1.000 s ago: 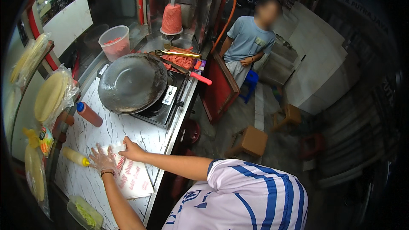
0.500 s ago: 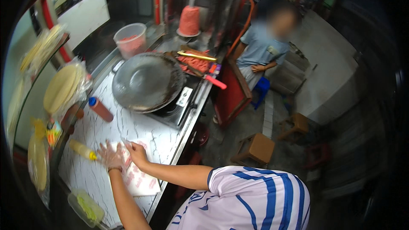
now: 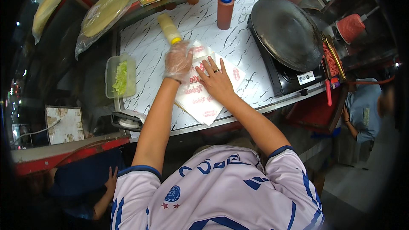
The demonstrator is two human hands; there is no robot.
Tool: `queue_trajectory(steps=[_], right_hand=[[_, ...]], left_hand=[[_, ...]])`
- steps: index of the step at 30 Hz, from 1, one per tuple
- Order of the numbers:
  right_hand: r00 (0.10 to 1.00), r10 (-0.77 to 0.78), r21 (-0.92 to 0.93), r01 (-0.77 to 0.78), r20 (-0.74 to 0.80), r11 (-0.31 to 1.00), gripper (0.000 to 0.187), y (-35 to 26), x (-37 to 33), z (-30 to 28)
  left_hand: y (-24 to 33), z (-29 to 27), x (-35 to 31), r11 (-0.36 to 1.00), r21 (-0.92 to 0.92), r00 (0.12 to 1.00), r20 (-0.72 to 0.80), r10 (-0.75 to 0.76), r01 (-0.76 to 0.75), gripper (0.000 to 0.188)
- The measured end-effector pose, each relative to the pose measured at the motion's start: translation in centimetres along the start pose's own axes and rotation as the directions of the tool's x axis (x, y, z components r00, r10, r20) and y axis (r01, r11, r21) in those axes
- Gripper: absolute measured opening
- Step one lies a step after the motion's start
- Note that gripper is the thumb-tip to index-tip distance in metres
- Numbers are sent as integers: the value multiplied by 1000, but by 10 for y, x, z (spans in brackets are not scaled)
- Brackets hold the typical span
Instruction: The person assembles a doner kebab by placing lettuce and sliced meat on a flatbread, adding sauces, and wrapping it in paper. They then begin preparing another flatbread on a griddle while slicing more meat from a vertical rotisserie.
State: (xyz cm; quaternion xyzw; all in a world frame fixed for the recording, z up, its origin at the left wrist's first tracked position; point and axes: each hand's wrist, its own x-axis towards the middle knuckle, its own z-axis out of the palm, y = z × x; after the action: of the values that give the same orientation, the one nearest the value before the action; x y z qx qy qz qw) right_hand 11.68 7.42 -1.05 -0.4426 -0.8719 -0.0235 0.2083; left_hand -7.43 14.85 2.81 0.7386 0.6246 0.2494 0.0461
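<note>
White paper sheets with red print [image 3: 204,102] lie at an angle on the counter, partly under both hands. My right hand [image 3: 217,83], bare with a ring on one finger, presses flat on the paper, its fingers spread. On the paper's left edge rests my left hand [image 3: 178,61] in a clear plastic glove, fingers stretched forward; the glove blurs their outline. Just beyond its fingertips a squeeze bottle of pale sauce [image 3: 168,27] lies on its side, yellow cap toward me. Whether anything lies beneath the paper cannot be seen.
A red-brown sauce bottle [image 3: 225,12] with a blue cap stands farther back. At right a large black pan [image 3: 287,34] covers a stove, with chopped meat [image 3: 330,61] beside it. Shredded lettuce fills a plastic tub [image 3: 109,76] at left. Bagged flatbreads [image 3: 106,12] line the back. Other people sit at both sides.
My view has swung from the right toward the counter. My right hand, earlier closed at the paper's far edge, now lies spread on it; my left stays at its left side.
</note>
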Motion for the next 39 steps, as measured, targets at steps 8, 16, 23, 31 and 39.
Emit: queue_trajectory(steps=[8,16,23,31,39], right_hand=[[974,-175,12,175,146,984,56,17,7,-7],[973,-200,114,187,113,976,60,20,4,-3],[987,-156,4,156,44,988,56,9,2,5],[972,-206,647,230,-115,727,38,44,-4,-3],[929,320,508,-187,-187,840,21,73,91,14]], left_hand=[[14,-52,-118,308,-490,570,589,-573,815,48],[8,-7,-116,-67,-757,463,464,-755,650,45],[59,40,-85,898,-374,865,-343,-366,232,31],[49,52,-79,946,-302,993,14,-116,115,46],[65,25,-74,989,120,914,405,32,-87,85]])
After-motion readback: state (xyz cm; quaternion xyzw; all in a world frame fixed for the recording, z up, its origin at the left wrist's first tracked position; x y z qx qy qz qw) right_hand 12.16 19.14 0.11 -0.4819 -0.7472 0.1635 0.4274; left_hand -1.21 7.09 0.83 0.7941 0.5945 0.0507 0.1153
